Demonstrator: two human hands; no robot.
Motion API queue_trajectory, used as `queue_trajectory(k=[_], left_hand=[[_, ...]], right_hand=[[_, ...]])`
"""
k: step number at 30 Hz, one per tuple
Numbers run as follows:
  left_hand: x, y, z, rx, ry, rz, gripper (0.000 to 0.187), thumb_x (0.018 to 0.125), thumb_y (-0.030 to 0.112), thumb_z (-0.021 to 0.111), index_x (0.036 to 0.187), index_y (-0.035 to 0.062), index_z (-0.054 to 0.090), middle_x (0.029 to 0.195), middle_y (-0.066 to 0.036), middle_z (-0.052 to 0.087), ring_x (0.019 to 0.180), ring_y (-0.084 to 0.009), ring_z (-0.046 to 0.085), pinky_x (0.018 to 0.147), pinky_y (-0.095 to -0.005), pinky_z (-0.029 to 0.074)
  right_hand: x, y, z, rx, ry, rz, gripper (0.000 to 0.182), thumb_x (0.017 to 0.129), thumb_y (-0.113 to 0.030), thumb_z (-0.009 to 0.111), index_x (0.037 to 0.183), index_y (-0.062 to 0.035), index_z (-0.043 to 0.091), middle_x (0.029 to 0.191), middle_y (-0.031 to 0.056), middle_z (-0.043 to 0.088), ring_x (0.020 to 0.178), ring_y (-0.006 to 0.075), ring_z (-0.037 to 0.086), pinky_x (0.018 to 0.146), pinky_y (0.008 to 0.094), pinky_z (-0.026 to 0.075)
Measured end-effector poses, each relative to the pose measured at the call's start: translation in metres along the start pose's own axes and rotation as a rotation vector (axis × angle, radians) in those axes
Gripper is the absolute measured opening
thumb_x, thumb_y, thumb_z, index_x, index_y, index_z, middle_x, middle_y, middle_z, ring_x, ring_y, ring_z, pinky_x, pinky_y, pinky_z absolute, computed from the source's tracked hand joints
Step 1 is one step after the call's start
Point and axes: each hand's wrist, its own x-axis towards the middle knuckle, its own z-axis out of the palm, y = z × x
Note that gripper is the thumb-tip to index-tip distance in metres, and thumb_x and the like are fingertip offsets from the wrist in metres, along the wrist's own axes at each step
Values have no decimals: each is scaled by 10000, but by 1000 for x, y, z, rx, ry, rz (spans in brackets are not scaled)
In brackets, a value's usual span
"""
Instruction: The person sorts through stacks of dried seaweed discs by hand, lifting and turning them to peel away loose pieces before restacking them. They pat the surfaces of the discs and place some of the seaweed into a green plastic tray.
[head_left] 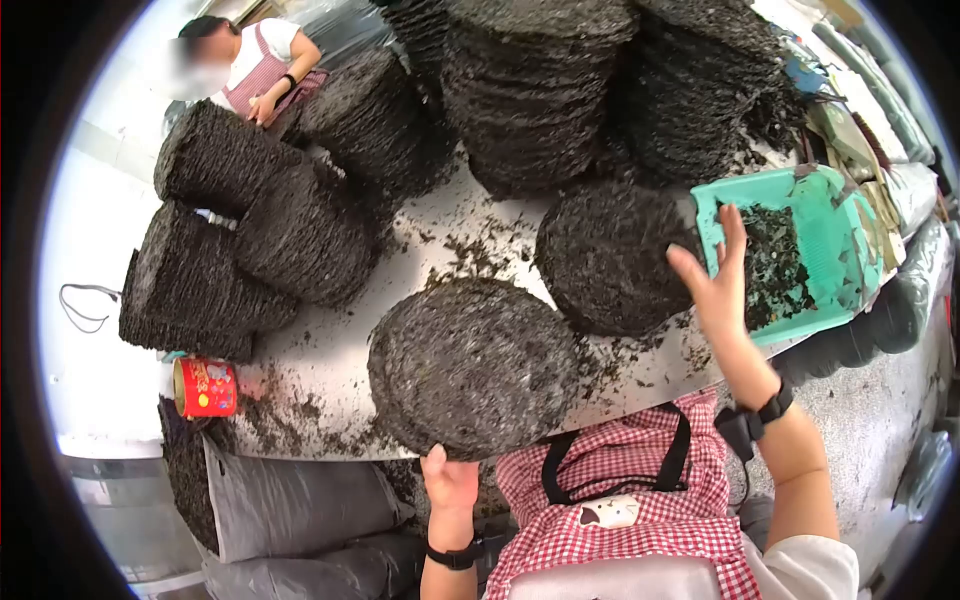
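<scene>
A round, blackish disc that looks like dried seaweed (472,365) lies at the near edge of the table. My left hand (452,482) grips its near rim, thumb on the edge and the other fingers partly hidden beneath. Beyond it to the right lies a second dark disc (615,258). My right hand (718,275) is open, fingers spread, at that disc's right side, with the thumb tip overlapping its edge. Its fingertips reach up before the near wall of a green plastic basket (830,255), which holds dark flakes (770,265).
Tall stacks of similar discs (535,95) stand at the back, and tipped stacks (305,235) lie on the left. Dark crumbs (475,255) litter the metal table (330,350). A red tin (205,388) sits at the left edge. Another person (265,65) is at the far left.
</scene>
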Motion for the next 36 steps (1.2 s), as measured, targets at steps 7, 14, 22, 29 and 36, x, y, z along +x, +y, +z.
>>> queue_trajectory(k=[7, 14, 22, 29, 36], left_hand=[[0, 5, 41, -1, -56, 15, 688, 759, 408, 625, 1329, 77, 428, 1299, -93, 497, 1200, -266, 470, 1025, -446, 360], [-8, 3, 2, 113, -63, 59, 688, 752, 314, 664, 1326, 44, 399, 1291, -101, 494, 1178, -292, 490, 1004, -474, 388], [-3, -2, 19, 422, -57, 38, 749, 678, 77, 788, 1309, 15, 390, 1238, -91, 497, 1106, -218, 508, 968, -382, 412], [9, -6, 38, 435, -96, 73, 745, 648, 69, 825, 1267, -3, 417, 1202, -85, 505, 1085, -212, 514, 950, -364, 440], [7, 4, 47, 328, -53, 97, 736, 663, 107, 818, 1261, -41, 415, 1235, -112, 502, 1114, -229, 507, 968, -397, 421]], right_hand=[[-83, -60, 30, -254, -901, -745, 676, 734, -158, 687, 1345, -51, 420, 1440, 155, 346, 1349, 294, 309, 1107, 426, 267], [-49, -70, -2, 171, -410, 254, 466, 892, -112, 538, 1327, 1, 416, 1340, 171, 473, 1249, 276, 454, 1049, 382, 343], [-62, -57, 12, -52, -497, -265, 636, 773, -262, 697, 1299, -27, 428, 1446, 201, 269, 1379, 355, 179, 1104, 516, 142], [-67, -81, 62, 47, -964, -367, 511, 656, -204, 770, 1070, -62, 506, 1434, 182, 300, 1365, 377, 213, 1096, 528, 211], [-61, -87, 50, 262, -1008, -120, 452, 780, -113, 652, 1196, -38, 493, 1394, 189, 393, 1281, 344, 397, 1031, 419, 379]])
